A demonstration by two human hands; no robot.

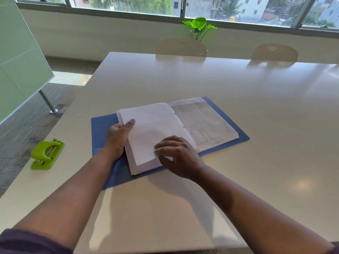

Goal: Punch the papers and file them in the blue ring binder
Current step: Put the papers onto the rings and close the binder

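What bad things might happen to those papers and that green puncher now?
1. The left hand grips the edge of the white pages in the open blue ring binder; a hard tug could tear them at the rings.
2. The right hand presses on the top sheet's lower corner, which could crease.
3. The green hole punch sits near the table's left edge; a bump from an arm might knock it off.

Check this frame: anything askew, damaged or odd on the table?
Nothing damaged or spilled. The blue ring binder lies open and skewed to the table edge. The left hand grips the left stack of papers; the right hand rests on it. The green hole punch sits near the table's left edge.
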